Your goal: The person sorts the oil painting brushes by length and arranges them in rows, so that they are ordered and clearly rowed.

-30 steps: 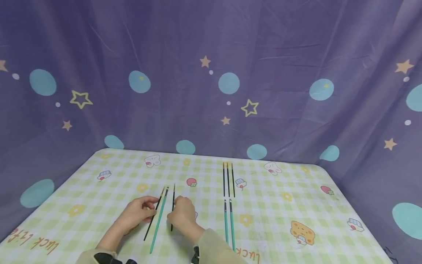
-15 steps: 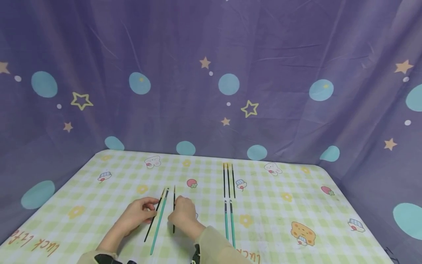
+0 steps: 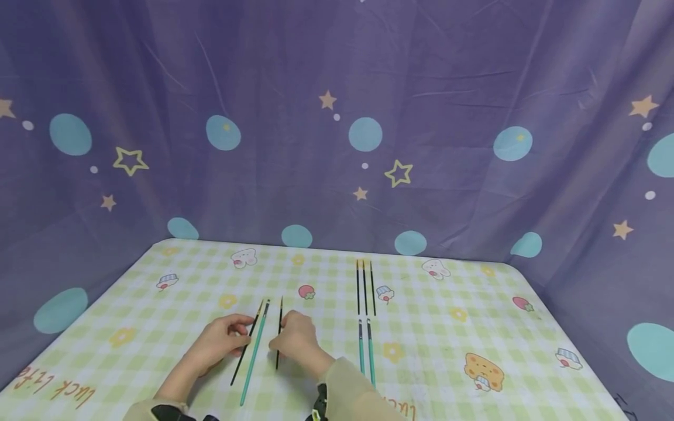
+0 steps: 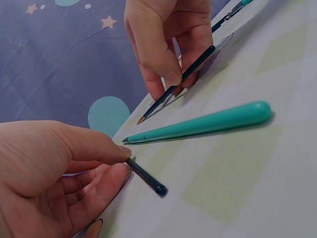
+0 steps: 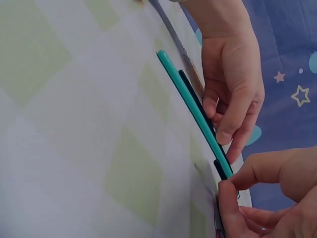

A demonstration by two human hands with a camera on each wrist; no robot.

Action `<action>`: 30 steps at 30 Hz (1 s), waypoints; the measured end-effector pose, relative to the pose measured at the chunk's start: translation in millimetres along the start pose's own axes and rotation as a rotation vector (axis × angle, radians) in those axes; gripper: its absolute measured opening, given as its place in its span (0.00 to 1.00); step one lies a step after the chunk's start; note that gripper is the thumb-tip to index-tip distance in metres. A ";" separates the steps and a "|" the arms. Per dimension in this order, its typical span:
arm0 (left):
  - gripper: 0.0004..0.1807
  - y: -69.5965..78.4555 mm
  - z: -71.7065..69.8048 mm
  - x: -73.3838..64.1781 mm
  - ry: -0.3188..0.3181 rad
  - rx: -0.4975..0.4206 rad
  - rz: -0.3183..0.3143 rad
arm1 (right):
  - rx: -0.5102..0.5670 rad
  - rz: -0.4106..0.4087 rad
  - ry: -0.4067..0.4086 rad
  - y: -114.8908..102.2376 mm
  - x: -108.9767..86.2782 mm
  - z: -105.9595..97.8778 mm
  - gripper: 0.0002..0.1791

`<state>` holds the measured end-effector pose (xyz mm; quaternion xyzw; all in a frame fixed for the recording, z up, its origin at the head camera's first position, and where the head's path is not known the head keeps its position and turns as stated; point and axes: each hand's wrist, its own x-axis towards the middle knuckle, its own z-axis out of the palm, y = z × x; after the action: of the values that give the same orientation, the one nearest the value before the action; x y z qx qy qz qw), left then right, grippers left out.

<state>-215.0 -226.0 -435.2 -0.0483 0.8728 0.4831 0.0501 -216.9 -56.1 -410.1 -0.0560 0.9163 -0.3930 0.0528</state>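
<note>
My left hand (image 3: 223, 339) pinches a thin black paintbrush (image 3: 239, 366) between thumb and fingers; its dark handle end (image 4: 147, 177) sticks out below them in the left wrist view. To its right lies a teal paintbrush (image 3: 253, 359), untouched, slanting between my two hands. My right hand (image 3: 297, 339) pinches a second black paintbrush (image 3: 281, 311), whose bristles point away from me. In the left wrist view this brush (image 4: 199, 63) slants close over the tablecloth under the thumb. The middle of each black brush is partly hidden by fingers.
Three black paintbrushes (image 3: 365, 292) lie side by side further back, right of my hands. Nearer than these are two teal paintbrushes (image 3: 371, 351), partly behind my right sleeve (image 3: 358, 394). A green checked tablecloth (image 3: 421, 327) covers the table; a purple curtain (image 3: 295, 175) hangs behind.
My right hand has shifted slightly right, and the bristle end of its black paintbrush has swung a little to the right. My left hand and the teal paintbrush beside it stay in place.
</note>
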 end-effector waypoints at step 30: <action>0.22 -0.9 -1.0 0.3 -0.014 -0.015 0.004 | 0.397 -0.022 -0.100 30.1 22.6 -24.0 0.20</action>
<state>-215.2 -227.4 -435.5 -0.0437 0.8689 0.4900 0.0548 -244.4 -21.6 -416.7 -0.0740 0.8163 -0.5633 0.1041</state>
